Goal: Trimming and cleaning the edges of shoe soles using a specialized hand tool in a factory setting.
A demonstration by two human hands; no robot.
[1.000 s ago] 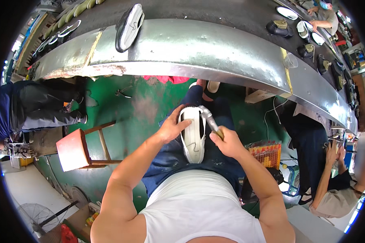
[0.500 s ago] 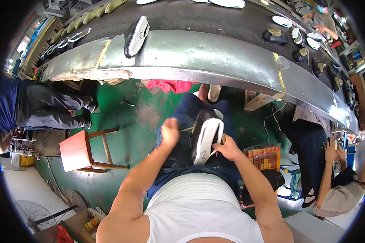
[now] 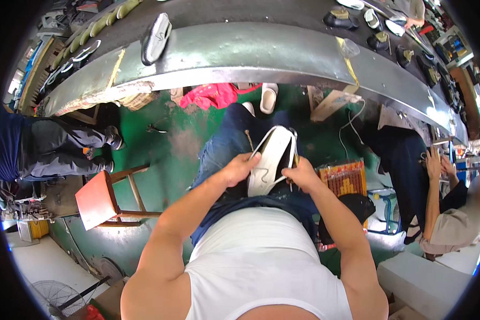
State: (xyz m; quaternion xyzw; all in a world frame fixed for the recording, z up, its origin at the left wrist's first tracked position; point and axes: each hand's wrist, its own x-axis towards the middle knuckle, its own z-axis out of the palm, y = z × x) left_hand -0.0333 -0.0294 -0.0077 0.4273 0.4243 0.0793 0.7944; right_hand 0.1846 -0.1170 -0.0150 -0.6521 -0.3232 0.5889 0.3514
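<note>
A shoe with a white sole [image 3: 271, 160] rests over my thighs, its sole turned up toward me. A dark gap shows along the sole's right side, beside a thin white edge. My left hand [image 3: 241, 169] is closed at the sole's left edge, its fingertips on the white rim. Above that hand a thin brown stick [image 3: 249, 140] juts up; whether the fingers hold it I cannot tell. On the other side, my right hand [image 3: 302, 174] is closed on the shoe's right edge. Something yellowish by its fingers is mostly hidden.
Ahead runs a dark conveyor bench with a metal edge [image 3: 213, 56], bearing a single shoe [image 3: 157, 40] and several more at right. A red-seated stool [image 3: 97, 199] stands left, a beaded mat [image 3: 344, 181] right. A person [image 3: 432, 192] sits at far right; another's legs [image 3: 69, 141] show left.
My left hand has come right, from apart to the sole's edge. The shoe has tilted so its white sole faces me more. The whole view has shifted slightly.
</note>
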